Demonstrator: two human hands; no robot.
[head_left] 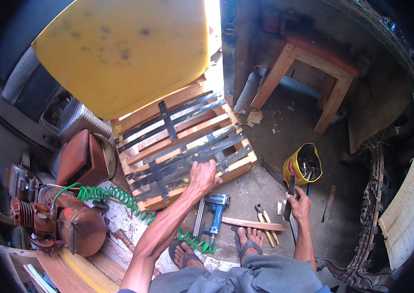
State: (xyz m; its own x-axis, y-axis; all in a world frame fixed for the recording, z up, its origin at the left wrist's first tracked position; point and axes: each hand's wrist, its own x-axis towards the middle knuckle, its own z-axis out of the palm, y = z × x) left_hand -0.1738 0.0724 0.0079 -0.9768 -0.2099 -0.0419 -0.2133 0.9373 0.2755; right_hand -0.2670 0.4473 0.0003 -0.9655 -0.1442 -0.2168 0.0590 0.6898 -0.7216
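Note:
A slatted wooden frame [238, 168] lies tilted ahead of me, crossed by several woven black straps [160, 171]. My left hand [204, 179] rests on the straps near the frame's front edge. Its fingers curl downward, and whatever they pinch is hidden. Off to the right, above the floor, my right hand [299, 202] closes round a flat dark strip [288, 211]; its exact kind is unclear. Just beyond that hand stands a yellow bucket [291, 169] with metal bits inside. A blue nail gun [217, 210] lies on the floor between the frame and my feet.
Pincers [267, 224] and a curved wooden piece [253, 224] lie by my right foot. A green coiled air hose [119, 195] runs from a rusty compressor [82, 224] at left. A yellow panel [134, 53] leans over the frame; a wooden stool [304, 58] stands far right.

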